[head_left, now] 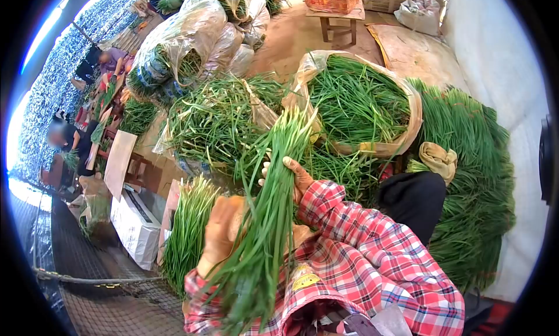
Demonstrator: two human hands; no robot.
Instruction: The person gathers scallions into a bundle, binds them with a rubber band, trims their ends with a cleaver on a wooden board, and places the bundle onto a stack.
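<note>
A long bunch of green stalks (268, 202) with pale ends at the top stands in front of my chest. My right hand (298, 176) is wrapped round its upper part, thumb on the near side and fingertips showing at the left. Left of the bunch is my left hand (224, 228), blurred and partly covered by the leaves; its fingers are smeared. Beside that hand, to the left, stands another bunch of stalks (189, 231), pale ends up.
An open sack of green leaves (361, 103) lies ahead, with loose leaves (215, 118) to its left. Stacked bundles (466, 179) line the right. A white box (134, 228) is at left. Two people (73, 141) sit at far left. Filled bags (186, 39) lie behind.
</note>
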